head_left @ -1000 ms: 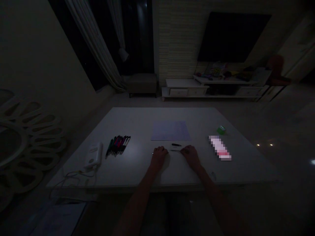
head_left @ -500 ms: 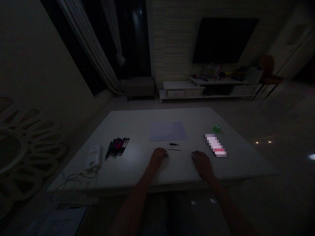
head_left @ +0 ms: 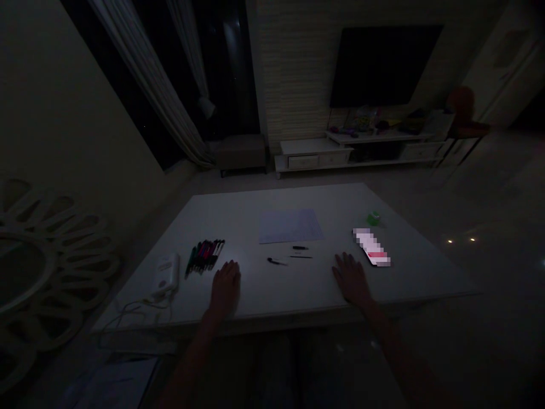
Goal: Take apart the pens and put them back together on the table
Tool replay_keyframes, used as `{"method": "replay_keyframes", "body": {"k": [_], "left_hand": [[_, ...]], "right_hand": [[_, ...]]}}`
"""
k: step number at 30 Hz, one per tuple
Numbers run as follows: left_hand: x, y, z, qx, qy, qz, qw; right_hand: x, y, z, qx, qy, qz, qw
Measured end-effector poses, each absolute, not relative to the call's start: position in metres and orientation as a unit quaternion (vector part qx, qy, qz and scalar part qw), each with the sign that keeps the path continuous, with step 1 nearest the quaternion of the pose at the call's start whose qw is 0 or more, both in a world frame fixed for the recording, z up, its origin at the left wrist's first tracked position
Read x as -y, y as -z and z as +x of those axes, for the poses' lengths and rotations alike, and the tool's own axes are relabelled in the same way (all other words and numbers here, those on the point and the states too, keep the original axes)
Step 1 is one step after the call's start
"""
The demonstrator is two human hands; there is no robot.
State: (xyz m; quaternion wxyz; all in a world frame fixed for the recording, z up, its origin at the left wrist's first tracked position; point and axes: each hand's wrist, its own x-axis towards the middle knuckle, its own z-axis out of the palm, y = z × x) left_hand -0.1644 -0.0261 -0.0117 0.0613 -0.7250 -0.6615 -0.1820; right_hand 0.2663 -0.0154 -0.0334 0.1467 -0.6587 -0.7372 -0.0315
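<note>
Your left hand (head_left: 225,289) and right hand (head_left: 349,278) lie open and empty on the white worktop (head_left: 289,287), spread to either side below the sheet of paper (head_left: 290,226), with three slim dark pen-like pieces (head_left: 276,261) just in front of that sheet, between your hands.

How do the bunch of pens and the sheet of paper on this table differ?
The bunch of pens is many slim, dark barrels side by side with pink and red touches, while the sheet of paper is one wide, pale, flat piece. The bunch of pens lies close to the left hand, whereas the sheet of paper lies farther off, toward the middle of the white table. Both rest on that table, and neither hand touches them.
</note>
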Motion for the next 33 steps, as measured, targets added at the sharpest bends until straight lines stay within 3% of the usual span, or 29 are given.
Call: {"method": "replay_keyframes", "body": {"k": [11, 15, 20, 25, 33], "left_hand": [[0.033, 0.011, -0.164, 0.683, 0.174, -0.704, 0.08], [0.027, 0.008, -0.156, 0.67, 0.218, -0.707, 0.066], [0.001, 0.002, -0.085, 0.58, 0.279, -0.765, 0.035], [-0.022, 0.004, -0.032, 0.569, 0.276, -0.774, -0.015], [-0.025, 0.01, -0.034, 0.595, 0.331, -0.729, -0.068]], "right_hand": [[0.012, 0.041, 0.267, 0.722, 0.034, -0.668, 0.176], [0.007, 0.039, 0.262, 0.72, 0.016, -0.649, 0.244], [-0.019, 0.02, 0.219, 0.724, -0.068, -0.606, 0.321], [-0.042, 0.009, 0.181, 0.728, -0.093, -0.616, 0.285], [-0.03, 0.003, 0.185, 0.732, -0.11, -0.618, 0.265]]}}
